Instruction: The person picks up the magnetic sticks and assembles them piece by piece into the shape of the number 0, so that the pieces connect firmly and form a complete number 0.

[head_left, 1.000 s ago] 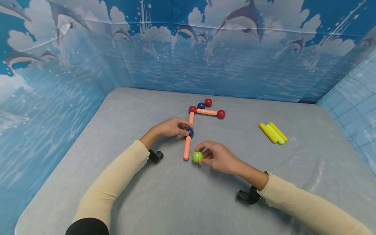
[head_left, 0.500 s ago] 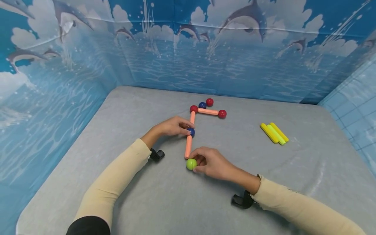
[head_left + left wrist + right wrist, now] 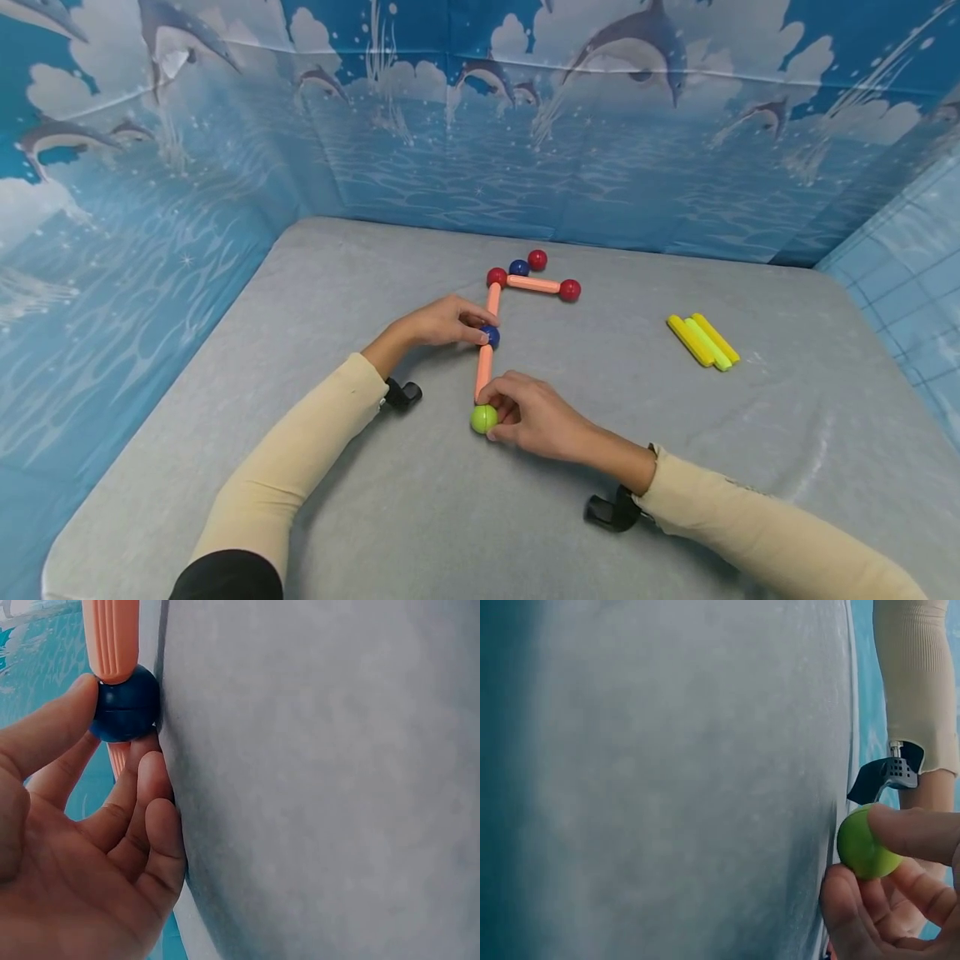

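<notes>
My left hand (image 3: 447, 322) pinches a blue ball (image 3: 126, 705) between thumb and fingers. Two orange ribbed rods meet that ball: the near rod (image 3: 483, 372) points toward me and the far rod (image 3: 493, 300) runs up to a red ball (image 3: 497, 277). With thumb and fingertips, my right hand (image 3: 542, 417) holds a green ball (image 3: 866, 844) at the near rod's front end. The fingers partly cover that end, so whether ball and rod touch cannot be told. From the red ball another orange rod (image 3: 533, 284) leads right to a second red ball (image 3: 570, 290).
A loose blue ball (image 3: 519, 267) and a red ball (image 3: 537, 260) sit together behind the orange rods. Several yellow and yellow-green sticks (image 3: 703, 342) lie side by side at the right on the grey table (image 3: 420, 517). A dolphin-print curtain (image 3: 480, 183) stands behind the table.
My right hand has carried the green ball left and slightly toward me, from beside the near orange rod to its front end. My left hand keeps its grip on the blue ball.
</notes>
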{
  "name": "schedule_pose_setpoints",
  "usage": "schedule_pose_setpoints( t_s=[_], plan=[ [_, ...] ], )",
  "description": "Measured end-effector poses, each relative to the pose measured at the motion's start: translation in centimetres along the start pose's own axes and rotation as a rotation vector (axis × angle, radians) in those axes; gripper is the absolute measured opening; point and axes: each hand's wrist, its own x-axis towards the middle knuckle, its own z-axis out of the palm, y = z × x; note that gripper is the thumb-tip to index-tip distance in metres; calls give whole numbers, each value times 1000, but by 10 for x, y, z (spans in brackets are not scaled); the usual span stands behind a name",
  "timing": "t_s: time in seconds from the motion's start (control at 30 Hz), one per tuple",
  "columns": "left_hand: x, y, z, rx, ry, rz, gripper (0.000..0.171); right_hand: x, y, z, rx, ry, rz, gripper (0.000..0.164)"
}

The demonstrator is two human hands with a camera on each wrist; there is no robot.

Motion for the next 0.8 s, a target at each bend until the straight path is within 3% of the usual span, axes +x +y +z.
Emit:
schedule_pose_setpoints(
  t_s=[0.3,0.8],
  plan=[
    [0,-1,0,8,0,8,36,4,-1,2,-38,-5,21,30],
    [3,-2,0,-1,6,-11,34,10,-1,6,-2,2,3,28]
  ],
)
